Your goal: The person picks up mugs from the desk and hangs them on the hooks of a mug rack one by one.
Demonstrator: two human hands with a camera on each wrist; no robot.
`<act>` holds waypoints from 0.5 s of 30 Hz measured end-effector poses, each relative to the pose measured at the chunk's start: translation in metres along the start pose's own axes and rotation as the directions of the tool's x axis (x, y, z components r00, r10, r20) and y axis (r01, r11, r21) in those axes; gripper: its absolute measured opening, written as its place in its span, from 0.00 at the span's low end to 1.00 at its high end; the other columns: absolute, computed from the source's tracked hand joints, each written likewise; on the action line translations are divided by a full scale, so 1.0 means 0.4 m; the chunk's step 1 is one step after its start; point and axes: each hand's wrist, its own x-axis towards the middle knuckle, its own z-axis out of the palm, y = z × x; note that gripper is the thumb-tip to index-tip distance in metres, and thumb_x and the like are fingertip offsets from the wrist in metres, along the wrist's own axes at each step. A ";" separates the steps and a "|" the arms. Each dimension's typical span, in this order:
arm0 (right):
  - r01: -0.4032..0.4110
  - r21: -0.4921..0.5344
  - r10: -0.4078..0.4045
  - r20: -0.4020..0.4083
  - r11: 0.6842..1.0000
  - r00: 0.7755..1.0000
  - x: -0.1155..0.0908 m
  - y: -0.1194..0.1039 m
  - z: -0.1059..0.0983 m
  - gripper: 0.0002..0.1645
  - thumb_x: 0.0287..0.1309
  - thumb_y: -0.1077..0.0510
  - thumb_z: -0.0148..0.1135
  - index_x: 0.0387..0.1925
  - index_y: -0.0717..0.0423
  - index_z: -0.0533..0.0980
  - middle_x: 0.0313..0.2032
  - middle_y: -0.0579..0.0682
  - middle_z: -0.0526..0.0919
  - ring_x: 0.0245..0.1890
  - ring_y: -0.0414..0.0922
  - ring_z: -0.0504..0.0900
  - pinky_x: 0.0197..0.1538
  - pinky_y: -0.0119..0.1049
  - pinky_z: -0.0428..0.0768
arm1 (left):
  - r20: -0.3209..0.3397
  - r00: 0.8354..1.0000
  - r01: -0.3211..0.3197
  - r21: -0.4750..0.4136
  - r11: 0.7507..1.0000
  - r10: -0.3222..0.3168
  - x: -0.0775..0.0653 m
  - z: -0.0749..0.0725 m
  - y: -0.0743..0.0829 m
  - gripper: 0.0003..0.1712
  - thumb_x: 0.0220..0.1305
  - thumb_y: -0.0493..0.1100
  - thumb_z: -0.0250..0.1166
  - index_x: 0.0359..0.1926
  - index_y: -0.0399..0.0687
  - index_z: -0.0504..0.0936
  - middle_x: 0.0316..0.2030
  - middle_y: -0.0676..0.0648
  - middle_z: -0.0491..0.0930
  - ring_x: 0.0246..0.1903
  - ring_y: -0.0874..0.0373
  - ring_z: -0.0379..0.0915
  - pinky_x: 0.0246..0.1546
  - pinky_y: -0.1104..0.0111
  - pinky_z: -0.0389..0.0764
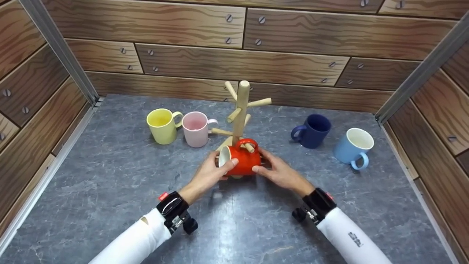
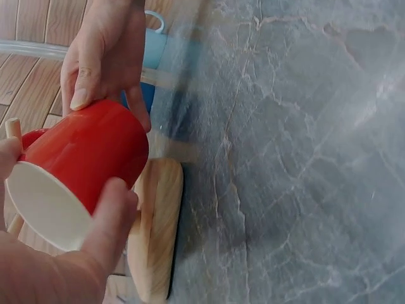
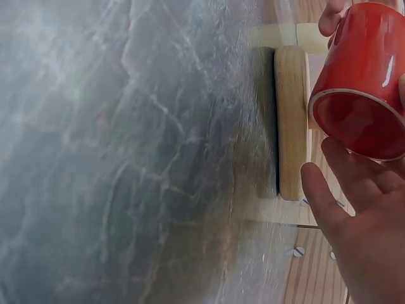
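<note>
A red mug (image 1: pixel 244 161) with a white inside lies on its side at a lower peg of a wooden mug tree (image 1: pixel 240 113). Its handle (image 1: pixel 247 141) loops up around that peg, and its mouth faces left. My left hand (image 1: pixel 215 167) grips the mug at the rim end, the thumb on the near side. At the base end is my right hand (image 1: pixel 280 172), its thumb touching the mug. The right wrist view shows its fingers (image 3: pixel 354 180) extended and spread beside the base. The tree's wooden foot (image 2: pixel 158 234) is partly hidden below the mug.
Left of the tree, a yellow mug (image 1: pixel 163 128) and a pink mug (image 1: pixel 196 132) stand upright. To the right are a dark blue mug (image 1: pixel 313 134) and a light blue mug (image 1: pixel 348 150). Wood-patterned walls (image 1: pixel 190 25) border the grey marbled table (image 1: pixel 110 176).
</note>
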 end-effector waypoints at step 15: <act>0.001 -0.056 -0.005 -0.067 0.998 0.998 -0.013 0.013 -0.003 0.48 0.62 0.43 0.63 0.75 0.50 0.51 0.66 0.57 0.68 0.58 0.51 0.74 0.59 0.48 0.74 | -0.079 0.996 -0.010 0.275 0.962 0.033 0.001 -0.021 -0.019 0.55 0.57 0.70 0.62 0.72 0.40 0.56 0.62 0.37 0.64 0.56 0.47 0.71 0.52 0.56 0.76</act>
